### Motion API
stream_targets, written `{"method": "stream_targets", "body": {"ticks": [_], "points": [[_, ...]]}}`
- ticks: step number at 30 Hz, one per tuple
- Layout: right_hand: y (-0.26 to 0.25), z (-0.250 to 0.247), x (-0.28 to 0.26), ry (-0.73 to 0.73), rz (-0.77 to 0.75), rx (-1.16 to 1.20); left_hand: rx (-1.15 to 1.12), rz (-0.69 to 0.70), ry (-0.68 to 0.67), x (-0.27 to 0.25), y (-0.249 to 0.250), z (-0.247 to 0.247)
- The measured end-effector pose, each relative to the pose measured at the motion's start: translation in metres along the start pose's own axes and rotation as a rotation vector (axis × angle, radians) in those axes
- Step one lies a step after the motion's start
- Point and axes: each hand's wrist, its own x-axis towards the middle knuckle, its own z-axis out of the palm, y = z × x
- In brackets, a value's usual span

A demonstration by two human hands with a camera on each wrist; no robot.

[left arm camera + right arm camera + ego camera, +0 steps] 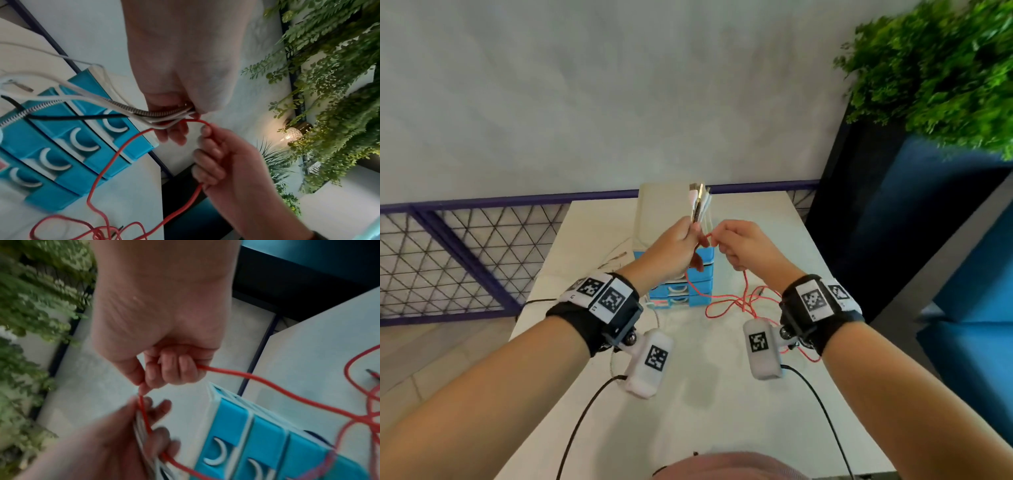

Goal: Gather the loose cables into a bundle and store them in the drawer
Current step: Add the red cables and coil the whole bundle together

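Note:
My left hand is raised over the white table and grips a bundle of cables: white ones, a silver braided one and a black one, with their plug ends sticking up above the fist. A red cable arches from that fist into my right hand, whose curled fingers grip it. The rest of the red cable trails down in loose loops on the table. Behind both hands stands a small blue drawer unit with white crescent handles; its drawers look closed.
A beige box rests on top of the drawer unit. A thin cable lies on the table to the left. A purple mesh railing runs behind the table. A dark planter with green foliage and blue seating stand at the right.

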Motion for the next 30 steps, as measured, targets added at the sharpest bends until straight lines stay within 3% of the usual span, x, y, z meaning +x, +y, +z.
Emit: {"method": "stream_targets", "body": {"ticks": [3,8,10,11,13,15,17,20,22,26,30], "points": [[-0.016,-0.009,0.006,0.161,-0.016,0.055,-0.038,-0.016,-0.038,-0.005,-0.003,-0.012],[-0.025,-0.04,0.014,0.554,0.037,0.444,-0.208,-0.125,-0.011,-0.019,-0.026,-0.034],[-0.019,-0.052,0.016,0.644,0.042,0.295,-0.216,-0.165,0.018,-0.023,-0.038,-0.043],[-0.014,-0.054,0.015,0.641,0.068,0.088,-0.212,-0.178,0.028,-0.025,-0.04,-0.045],[-0.006,-0.048,0.011,0.552,0.109,-0.448,-0.184,-0.185,0.036,-0.027,-0.042,-0.048],[-0.005,-0.028,0.005,0.505,-0.025,-0.72,-0.178,-0.174,0.032,-0.027,-0.038,-0.046],[-0.01,-0.003,-0.003,0.33,-0.122,-0.684,-0.187,-0.152,0.037,-0.026,-0.031,-0.044],[-0.005,0.036,-0.01,-0.213,0.056,-0.745,-0.213,-0.125,0.063,-0.026,-0.018,-0.039],[0.006,0.058,-0.015,-0.404,0.094,-0.727,-0.272,-0.105,0.054,-0.027,-0.009,-0.036],[0.031,0.08,-0.018,-0.462,0.002,-0.688,-0.274,-0.047,0.047,-0.031,0.002,-0.04],[0.062,0.075,-0.023,-0.435,-0.003,-0.728,-0.319,-0.023,0.141,-0.03,0.0,-0.049]]}}
